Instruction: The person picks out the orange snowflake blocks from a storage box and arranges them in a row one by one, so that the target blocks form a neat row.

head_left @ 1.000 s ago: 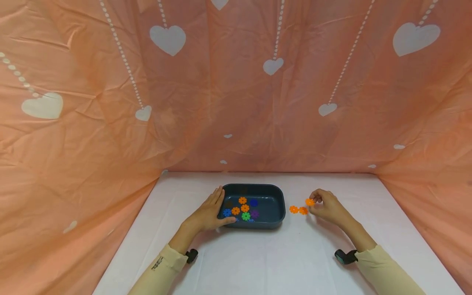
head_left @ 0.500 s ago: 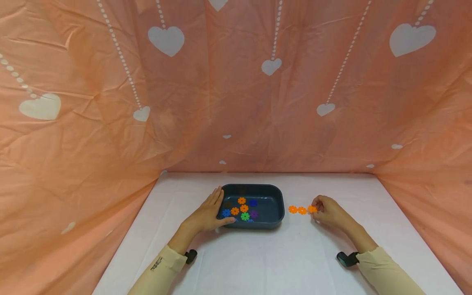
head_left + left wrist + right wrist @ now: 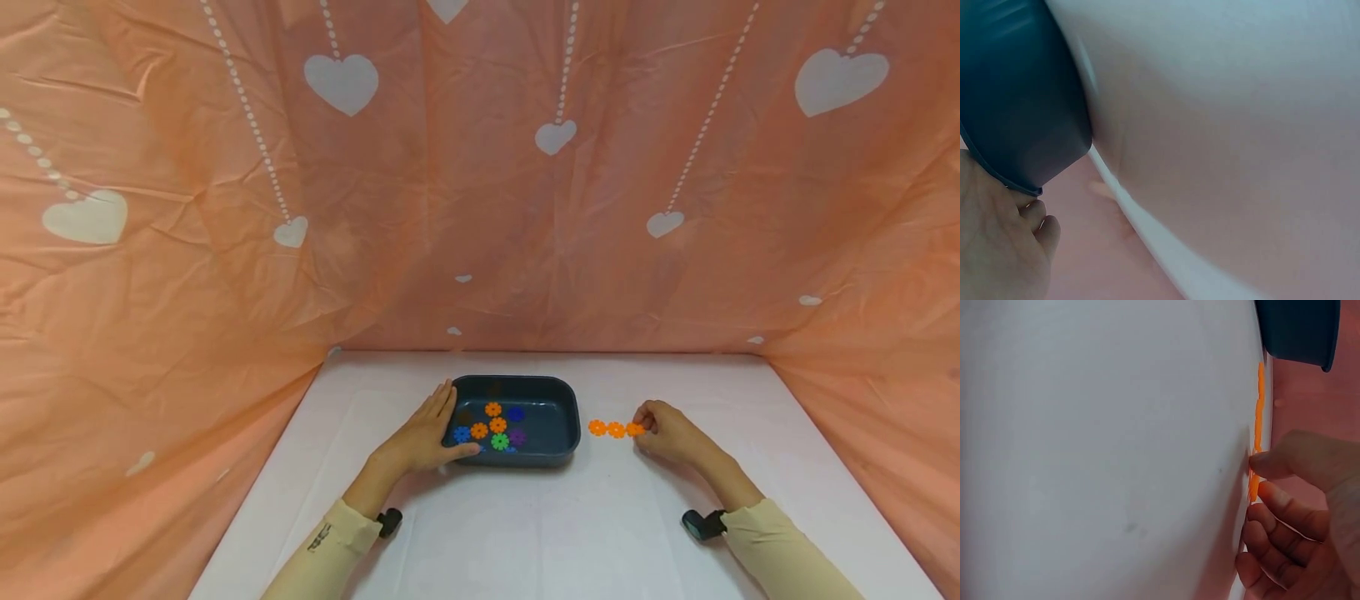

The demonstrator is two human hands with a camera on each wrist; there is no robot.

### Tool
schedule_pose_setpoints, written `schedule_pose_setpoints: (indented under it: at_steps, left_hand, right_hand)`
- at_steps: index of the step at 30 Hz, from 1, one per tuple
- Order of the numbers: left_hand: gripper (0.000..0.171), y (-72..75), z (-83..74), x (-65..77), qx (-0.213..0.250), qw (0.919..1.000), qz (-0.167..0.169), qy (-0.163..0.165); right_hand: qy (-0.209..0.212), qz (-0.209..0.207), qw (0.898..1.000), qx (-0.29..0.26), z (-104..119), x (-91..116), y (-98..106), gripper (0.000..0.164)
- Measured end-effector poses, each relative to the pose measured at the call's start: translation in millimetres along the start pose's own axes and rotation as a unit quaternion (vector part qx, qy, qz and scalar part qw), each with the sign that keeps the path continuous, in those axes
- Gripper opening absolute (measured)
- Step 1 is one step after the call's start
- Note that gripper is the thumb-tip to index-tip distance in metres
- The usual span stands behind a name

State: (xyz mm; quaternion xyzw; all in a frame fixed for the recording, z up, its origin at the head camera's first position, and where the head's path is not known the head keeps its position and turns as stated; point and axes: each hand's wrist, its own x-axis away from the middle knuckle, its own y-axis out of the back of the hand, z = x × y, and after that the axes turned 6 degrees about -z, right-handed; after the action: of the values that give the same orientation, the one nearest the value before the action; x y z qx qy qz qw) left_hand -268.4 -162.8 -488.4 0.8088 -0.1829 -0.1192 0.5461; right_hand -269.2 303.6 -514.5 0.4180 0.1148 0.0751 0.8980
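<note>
My right hand (image 3: 670,430) pinches an orange flower-shaped disc (image 3: 633,429) between thumb and index finger, low at the white table. Two more orange discs (image 3: 606,429) lie in line to its left, edge to edge with it. In the right wrist view this row (image 3: 1259,406) appears edge-on, flat on the tabletop. My left hand (image 3: 426,435) rests at the left end of a dark blue-grey tray (image 3: 553,459), fingers straight along the rim and thumb over the front corner. Inside the tray lie several flower discs, among them a green one (image 3: 500,441) and a purple one (image 3: 517,436).
A white cloth (image 3: 525,533) covers the table. Behind and beside it hangs an orange curtain (image 3: 480,208) printed with white hearts. Each wrist carries a small black camera, such as the right one (image 3: 703,525).
My right hand has come down and slightly toward me with the orange disc, setting it at the right end of the other two. The left hand and tray stay in place.
</note>
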Motion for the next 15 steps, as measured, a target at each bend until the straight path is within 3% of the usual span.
schedule_pose_setpoints:
  at_steps: [15]
  left_hand:
    - [0.119,-1.8,-0.6,0.9,0.002,1.0000,-0.004,0.002]
  right_hand:
    - [-0.009,0.024,1.000,-0.006,1.1,-1.0,4.5,0.021]
